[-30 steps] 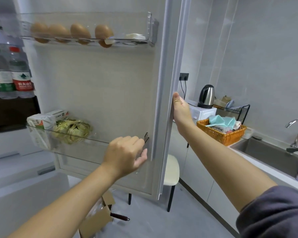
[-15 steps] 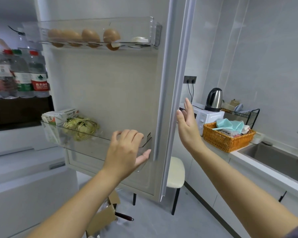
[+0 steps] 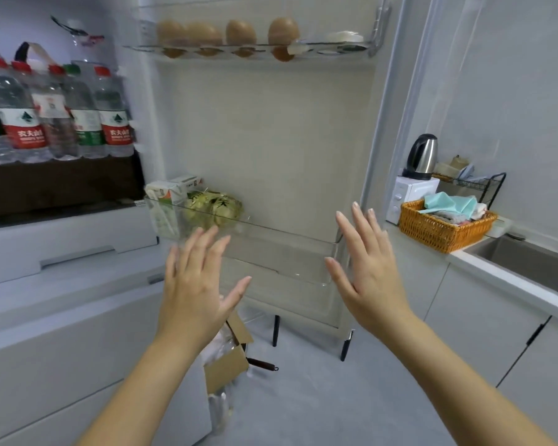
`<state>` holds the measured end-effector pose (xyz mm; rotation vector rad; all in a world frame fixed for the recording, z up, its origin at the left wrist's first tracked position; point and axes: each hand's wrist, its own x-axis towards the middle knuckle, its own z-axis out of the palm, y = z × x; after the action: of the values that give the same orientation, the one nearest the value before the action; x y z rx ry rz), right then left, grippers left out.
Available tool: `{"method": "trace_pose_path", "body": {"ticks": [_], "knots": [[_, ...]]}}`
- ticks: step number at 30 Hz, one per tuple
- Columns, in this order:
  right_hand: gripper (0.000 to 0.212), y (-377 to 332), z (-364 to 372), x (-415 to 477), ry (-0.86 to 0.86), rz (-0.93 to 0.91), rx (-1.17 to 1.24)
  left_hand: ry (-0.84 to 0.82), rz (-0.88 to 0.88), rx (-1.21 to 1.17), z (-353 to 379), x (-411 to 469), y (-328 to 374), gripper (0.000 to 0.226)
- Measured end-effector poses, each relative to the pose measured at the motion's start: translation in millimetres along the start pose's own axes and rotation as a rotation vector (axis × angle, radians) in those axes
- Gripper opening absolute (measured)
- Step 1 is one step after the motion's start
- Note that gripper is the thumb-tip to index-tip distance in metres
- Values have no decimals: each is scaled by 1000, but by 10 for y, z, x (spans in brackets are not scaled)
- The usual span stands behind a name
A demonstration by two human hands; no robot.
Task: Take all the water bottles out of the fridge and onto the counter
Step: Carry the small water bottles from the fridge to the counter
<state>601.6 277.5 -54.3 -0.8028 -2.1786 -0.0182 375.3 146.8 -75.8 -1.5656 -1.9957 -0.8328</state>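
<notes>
Several clear water bottles point(image 3: 57, 114) with red and green caps and labels stand in a row on a fridge shelf at the upper left. The fridge door point(image 3: 271, 140) hangs open straight ahead. My left hand point(image 3: 197, 284) floats open, fingers spread, in front of the door's lower bin and well right of and below the bottles. My right hand point(image 3: 368, 268) is also open and empty, beside the door's right edge and touching nothing. The counter point(image 3: 509, 278) runs along the right wall.
Eggs point(image 3: 226, 33) sit in the door's top rack; a carton point(image 3: 168, 201) and a bagged item lie in the lower bin. On the counter: orange basket point(image 3: 442, 230), kettle point(image 3: 421, 156), white appliance, dish rack, sink point(image 3: 535, 262). A cardboard box point(image 3: 229, 358) and stool legs stand on the floor.
My right hand let go of the door edge and drew back open. My left hand opened its fingers. The view turned left, bringing more bottles into sight.
</notes>
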Motion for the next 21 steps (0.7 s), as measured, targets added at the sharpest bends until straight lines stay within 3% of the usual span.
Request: {"method": "trace_pose_path", "body": {"ticks": [10,21], "knots": [[61,-1308,744,-155,-89,-59,-116,-101,-117,194,-614,-753,-1269,72],[57,-1993,1440,51,-198,-152,-43,-139,-276,220,-824,-913,-2025,66]]}}
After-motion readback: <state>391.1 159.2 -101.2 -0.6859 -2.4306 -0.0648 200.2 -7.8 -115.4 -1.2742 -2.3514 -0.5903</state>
